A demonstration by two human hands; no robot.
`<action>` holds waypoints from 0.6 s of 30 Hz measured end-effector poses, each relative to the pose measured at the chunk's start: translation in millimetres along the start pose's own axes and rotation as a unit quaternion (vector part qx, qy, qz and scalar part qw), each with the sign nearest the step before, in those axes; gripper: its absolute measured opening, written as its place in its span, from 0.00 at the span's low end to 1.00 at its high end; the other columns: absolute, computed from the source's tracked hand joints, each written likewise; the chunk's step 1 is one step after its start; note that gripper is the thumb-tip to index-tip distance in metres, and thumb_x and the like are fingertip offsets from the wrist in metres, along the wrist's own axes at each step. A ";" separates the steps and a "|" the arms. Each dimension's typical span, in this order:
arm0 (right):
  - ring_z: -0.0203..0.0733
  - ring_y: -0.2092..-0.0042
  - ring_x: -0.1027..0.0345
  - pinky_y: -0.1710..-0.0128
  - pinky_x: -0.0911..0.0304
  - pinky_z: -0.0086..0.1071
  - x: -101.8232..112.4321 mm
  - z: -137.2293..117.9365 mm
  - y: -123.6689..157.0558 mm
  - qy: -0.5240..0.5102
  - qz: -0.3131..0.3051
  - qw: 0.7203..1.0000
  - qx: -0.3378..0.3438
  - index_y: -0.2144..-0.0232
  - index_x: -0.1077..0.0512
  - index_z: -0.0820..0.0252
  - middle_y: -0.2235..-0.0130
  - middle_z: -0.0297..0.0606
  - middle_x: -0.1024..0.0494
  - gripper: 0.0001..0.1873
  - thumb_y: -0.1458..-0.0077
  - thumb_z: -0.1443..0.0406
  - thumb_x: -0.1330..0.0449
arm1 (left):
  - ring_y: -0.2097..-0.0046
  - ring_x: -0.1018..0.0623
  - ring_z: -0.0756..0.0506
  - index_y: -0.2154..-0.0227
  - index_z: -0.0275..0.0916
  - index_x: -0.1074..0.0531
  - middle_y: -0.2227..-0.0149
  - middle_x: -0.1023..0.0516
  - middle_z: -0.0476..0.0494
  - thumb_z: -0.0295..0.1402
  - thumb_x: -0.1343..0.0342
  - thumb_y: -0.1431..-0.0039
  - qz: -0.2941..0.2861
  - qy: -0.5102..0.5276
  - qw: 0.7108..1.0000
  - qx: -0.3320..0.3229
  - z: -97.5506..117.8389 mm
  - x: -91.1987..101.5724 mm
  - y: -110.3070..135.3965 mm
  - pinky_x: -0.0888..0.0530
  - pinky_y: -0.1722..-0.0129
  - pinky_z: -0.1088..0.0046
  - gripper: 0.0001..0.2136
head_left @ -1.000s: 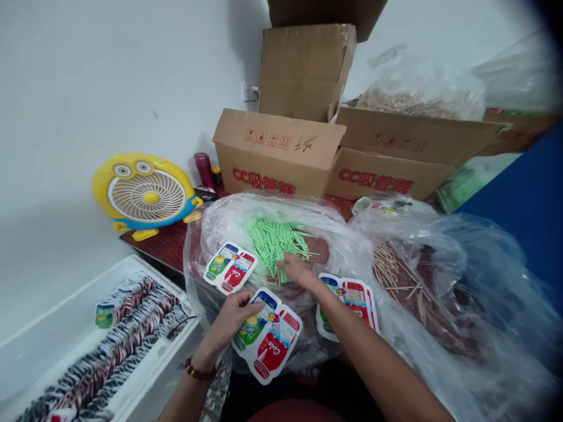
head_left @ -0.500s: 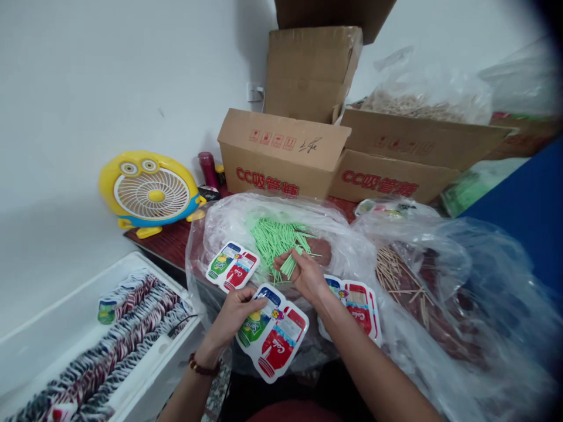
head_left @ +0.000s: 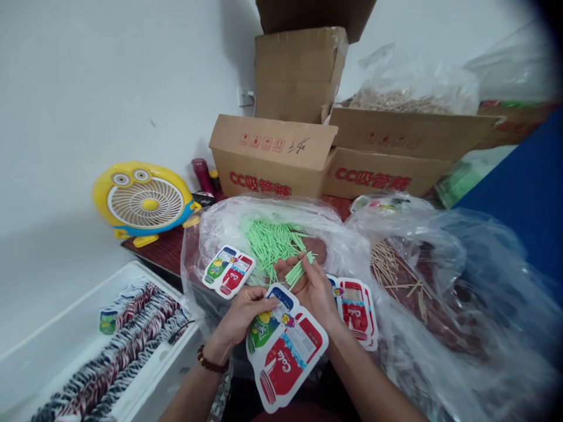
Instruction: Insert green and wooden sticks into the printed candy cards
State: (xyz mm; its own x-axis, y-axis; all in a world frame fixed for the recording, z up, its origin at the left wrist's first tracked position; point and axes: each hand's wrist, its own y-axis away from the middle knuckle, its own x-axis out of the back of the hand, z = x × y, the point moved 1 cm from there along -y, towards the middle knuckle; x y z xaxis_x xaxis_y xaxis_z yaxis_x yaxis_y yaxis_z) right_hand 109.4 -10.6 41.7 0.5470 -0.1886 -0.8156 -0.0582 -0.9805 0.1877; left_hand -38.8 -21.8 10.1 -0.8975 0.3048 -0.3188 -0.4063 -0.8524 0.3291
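My left hand (head_left: 246,310) pinches a printed packet (head_left: 285,363) by its upper left edge. The packet is shaped like two drink cups, one green marked Sprite and one red marked Cola. In the fingers of my right hand (head_left: 317,293) lies a small bunch of thin green sticks (head_left: 295,274), just above the packet. Behind my hands a heap of green sticks (head_left: 270,240) rests on clear plastic. A similar packet (head_left: 229,271) lies left of the heap. To the right, partly behind my right forearm, are stacked packets (head_left: 359,313) with pale brown sticks showing in the red cup.
Loose brown sticks (head_left: 387,266) lie on plastic sheeting (head_left: 422,363) at right. A white foam box (head_left: 132,272) with rows of packets stands at lower left. A yellow fan (head_left: 149,205), a dark pink bottle (head_left: 201,174) and cardboard boxes (head_left: 268,155) line the back.
My left hand has moved the packet right and nearer to me, so it sits closer to my right hand. My right-hand fingers have shifted around the green sticks. The view has turned slightly.
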 end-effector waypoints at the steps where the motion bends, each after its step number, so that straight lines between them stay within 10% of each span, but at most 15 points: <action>1: 0.45 0.61 0.23 0.63 0.28 0.36 1.5 0.9 1.5 0.011 0.005 1.000 0.001 0.61 0.34 0.53 0.64 0.33 0.21 0.14 0.49 0.60 0.36 | 0.76 0.23 0.49 0.74 0.34 0.22 0.74 0.18 0.44 0.36 0.34 0.52 -0.001 -0.014 1.000 -0.003 0.3 -1.3 -0.1 0.27 0.75 0.76 0.09; 18: 0.43 0.62 0.23 0.64 0.29 0.33 6.5 -4.8 12.0 0.035 0.001 0.999 0.021 0.61 0.35 0.54 0.65 0.32 0.21 0.14 0.48 0.58 0.37 | 0.74 0.24 0.50 0.73 0.34 0.25 0.73 0.20 0.46 0.38 0.33 0.52 -0.013 -0.038 0.999 0.018 -1.8 -9.8 -3.2 0.29 0.72 0.77 0.12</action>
State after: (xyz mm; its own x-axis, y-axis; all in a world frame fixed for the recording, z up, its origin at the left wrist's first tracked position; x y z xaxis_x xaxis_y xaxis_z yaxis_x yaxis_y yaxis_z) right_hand 116.2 -23.3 41.3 0.6036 -0.1871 -0.7750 -0.0931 -0.9820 0.1646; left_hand -28.4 -22.9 10.5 -0.8964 0.3595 -0.2593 -0.4345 -0.8284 0.3535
